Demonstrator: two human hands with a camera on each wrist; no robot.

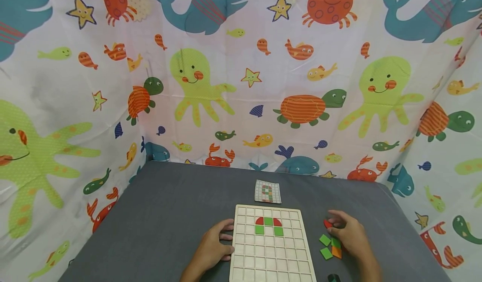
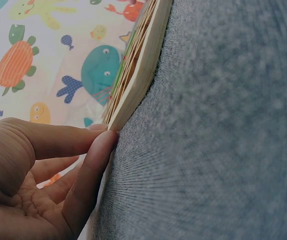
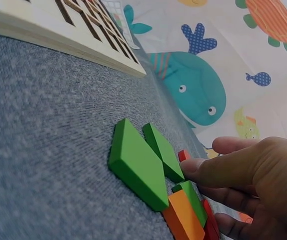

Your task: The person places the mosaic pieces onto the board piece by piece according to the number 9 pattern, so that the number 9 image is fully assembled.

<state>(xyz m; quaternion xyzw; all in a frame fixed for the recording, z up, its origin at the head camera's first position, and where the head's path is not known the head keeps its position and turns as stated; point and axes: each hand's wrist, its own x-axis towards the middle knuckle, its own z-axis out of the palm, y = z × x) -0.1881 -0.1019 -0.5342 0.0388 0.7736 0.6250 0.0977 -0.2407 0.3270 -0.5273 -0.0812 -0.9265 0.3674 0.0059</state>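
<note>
A pale wooden grid board (image 1: 271, 255) lies on the grey table. Near its top sit two red rounded pieces and three green squares (image 1: 268, 221) in an arch. My left hand (image 1: 213, 246) holds the board's left edge, thumb and finger meeting at the rim in the left wrist view. To the right of the board, my right hand (image 1: 350, 234) pinches a red piece (image 1: 328, 224) between thumb and fingers; its shape is partly hidden. Loose green squares (image 3: 138, 167) and an orange piece (image 3: 183, 217) lie just below this hand. Another red piece (image 3: 210, 220) shows beside the orange one.
Behind the board lies a small pattern card (image 1: 267, 191) with a red and green figure on a grid. A dark round object (image 1: 333, 278) stands at the bottom edge, partly cut off. A curtain (image 1: 226, 85) printed with sea animals surrounds the grey table (image 1: 158, 215).
</note>
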